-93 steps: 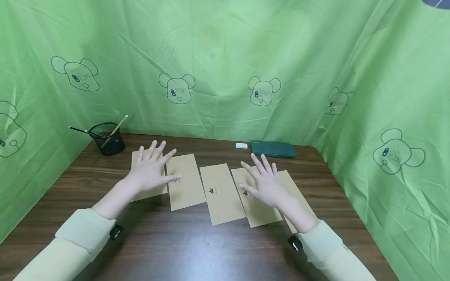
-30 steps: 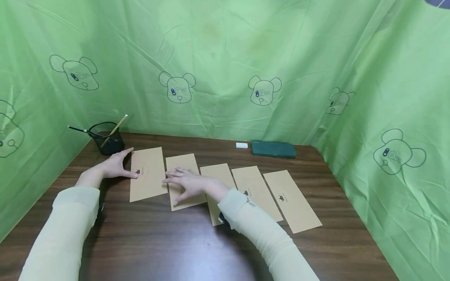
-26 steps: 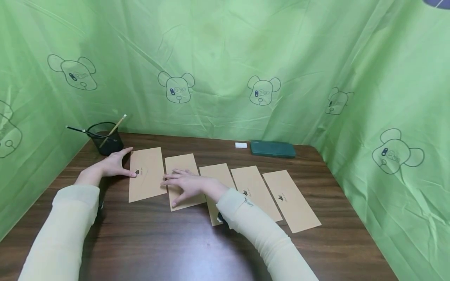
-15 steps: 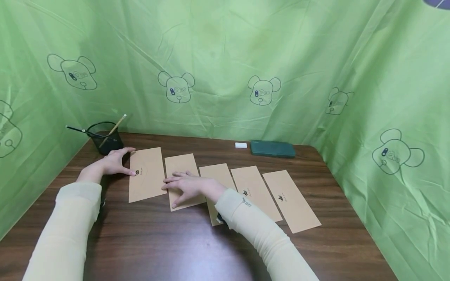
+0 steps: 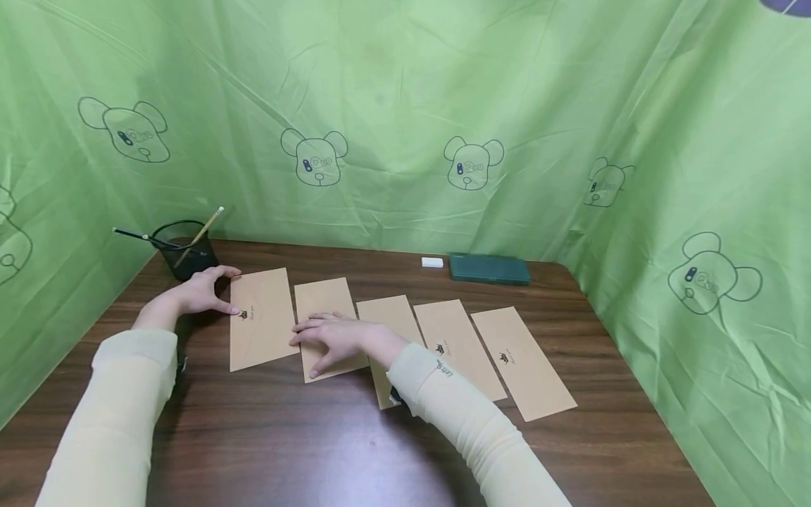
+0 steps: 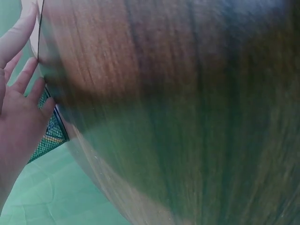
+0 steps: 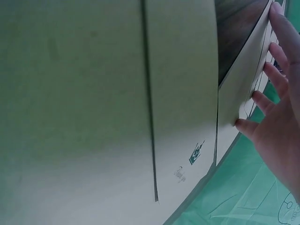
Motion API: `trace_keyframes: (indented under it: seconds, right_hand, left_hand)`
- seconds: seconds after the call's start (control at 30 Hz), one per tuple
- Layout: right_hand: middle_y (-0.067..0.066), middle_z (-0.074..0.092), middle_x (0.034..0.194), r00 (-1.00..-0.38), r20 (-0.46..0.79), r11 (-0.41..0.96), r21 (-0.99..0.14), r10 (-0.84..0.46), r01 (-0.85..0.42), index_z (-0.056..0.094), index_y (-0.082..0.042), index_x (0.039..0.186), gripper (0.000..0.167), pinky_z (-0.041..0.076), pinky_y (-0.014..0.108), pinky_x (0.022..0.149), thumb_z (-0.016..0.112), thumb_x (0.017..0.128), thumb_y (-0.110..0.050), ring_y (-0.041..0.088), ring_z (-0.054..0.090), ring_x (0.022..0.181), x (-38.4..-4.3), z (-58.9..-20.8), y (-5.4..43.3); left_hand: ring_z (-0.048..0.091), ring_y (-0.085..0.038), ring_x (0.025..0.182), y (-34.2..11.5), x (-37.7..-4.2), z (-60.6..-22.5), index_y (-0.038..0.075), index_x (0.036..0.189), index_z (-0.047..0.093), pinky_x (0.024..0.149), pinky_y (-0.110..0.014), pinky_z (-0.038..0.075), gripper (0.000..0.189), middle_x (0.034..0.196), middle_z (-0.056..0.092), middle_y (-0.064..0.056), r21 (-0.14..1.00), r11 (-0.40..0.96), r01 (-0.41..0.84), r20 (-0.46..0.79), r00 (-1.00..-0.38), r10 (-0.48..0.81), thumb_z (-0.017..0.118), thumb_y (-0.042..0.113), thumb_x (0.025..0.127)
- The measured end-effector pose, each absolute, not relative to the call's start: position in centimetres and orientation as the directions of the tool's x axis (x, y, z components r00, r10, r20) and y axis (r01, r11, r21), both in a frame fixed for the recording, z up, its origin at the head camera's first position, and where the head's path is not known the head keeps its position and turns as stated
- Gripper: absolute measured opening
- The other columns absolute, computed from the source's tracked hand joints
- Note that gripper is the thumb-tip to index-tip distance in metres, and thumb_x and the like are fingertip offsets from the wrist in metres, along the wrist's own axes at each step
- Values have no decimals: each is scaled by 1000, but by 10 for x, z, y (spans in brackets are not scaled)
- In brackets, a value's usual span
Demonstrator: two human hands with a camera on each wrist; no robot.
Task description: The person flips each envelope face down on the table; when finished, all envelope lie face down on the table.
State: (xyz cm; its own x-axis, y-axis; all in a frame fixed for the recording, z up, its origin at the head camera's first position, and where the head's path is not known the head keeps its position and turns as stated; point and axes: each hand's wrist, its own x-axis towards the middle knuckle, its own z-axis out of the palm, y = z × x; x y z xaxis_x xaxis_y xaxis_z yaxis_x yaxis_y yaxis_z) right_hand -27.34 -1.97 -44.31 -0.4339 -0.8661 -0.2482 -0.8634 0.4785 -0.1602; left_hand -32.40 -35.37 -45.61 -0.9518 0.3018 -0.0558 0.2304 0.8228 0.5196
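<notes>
Several brown paper envelopes with a small crown print lie in a fanned row on the wooden table. My left hand [image 5: 198, 292] is at the left side of the leftmost envelope [image 5: 269, 310], thumb tip at the printed crown and fingers spread towards the top corner. Over the second envelope [image 5: 326, 296] reaches my right hand [image 5: 336, 336], its fingertips at the right edge of the leftmost envelope, its thumb low on the second. In the right wrist view, the right fingers [image 7: 276, 84] stretch out along the envelopes. The left wrist view shows the left fingers [image 6: 26, 77] extended at a paper edge.
A black mesh pen cup [image 5: 190, 257] with pencils stands right behind my left hand. At the back lie a white eraser [image 5: 432, 263] and a dark green case [image 5: 489, 269]. My right sleeve [image 5: 469, 415] crosses the middle envelopes. Green cloth [image 5: 393, 105] encloses the table.
From hovering spread over the row, both hands have moved left, to either side of the leftmost envelope. Since half a second ago that envelope has shifted slightly towards me; the others lie still.
</notes>
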Motion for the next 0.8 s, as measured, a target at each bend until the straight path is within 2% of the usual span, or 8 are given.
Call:
trace_keyframes:
  seconds: [0.3, 0.4, 0.6, 0.7, 0.8]
  right_hand:
    - [-10, 26, 154, -414, -221, 453, -169, -883, -875, 41, -33, 141, 74, 19, 53, 113, 65, 77, -60, 22, 16, 144, -275, -444, -18]
    - [-11, 26, 154, -417, -223, 456, -166, -881, -875, 40, -34, 141, 74, 19, 54, 113, 65, 77, -61, 22, 16, 144, -275, -444, -19]
    - [-13, 25, 154, -423, -235, 465, -161, -875, -871, 39, -35, 142, 75, 19, 53, 113, 63, 77, -62, 21, 15, 144, -273, -443, -18]
    - [-12, 25, 154, -422, -229, 461, -156, -877, -874, 38, -35, 143, 75, 20, 53, 112, 63, 78, -62, 22, 16, 144, -273, -443, -17]
    - [-12, 25, 154, -420, -225, 458, -157, -879, -875, 38, -35, 143, 75, 19, 53, 113, 63, 78, -62, 21, 16, 144, -273, -444, -17]
  left_hand:
    - [25, -51, 128, -352, -321, -455, -10, 132, 39, 103, -64, 19, 84, 134, 38, -33, 547, 807, 221, -36, -958, 286, 82, 30, 71]
    - [27, -52, 125, -351, -320, -454, -11, 130, 41, 102, -64, 19, 82, 132, 39, -34, 536, 811, 235, -25, -956, 294, 82, 27, 71]
    - [31, -51, 116, -351, -323, -456, -7, 131, 41, 97, -62, 24, 80, 124, 41, -34, 556, 803, 217, -17, -962, 272, 83, 25, 70]
    - [37, -50, 114, -352, -326, -457, -9, 130, 42, 96, -59, 28, 72, 122, 43, -32, 576, 784, 232, 12, -961, 276, 79, 19, 75]
    - [45, -49, 111, -353, -326, -457, -12, 126, 46, 94, -58, 33, 56, 121, 45, -33, 589, 765, 261, 58, -957, 283, 71, 4, 78]
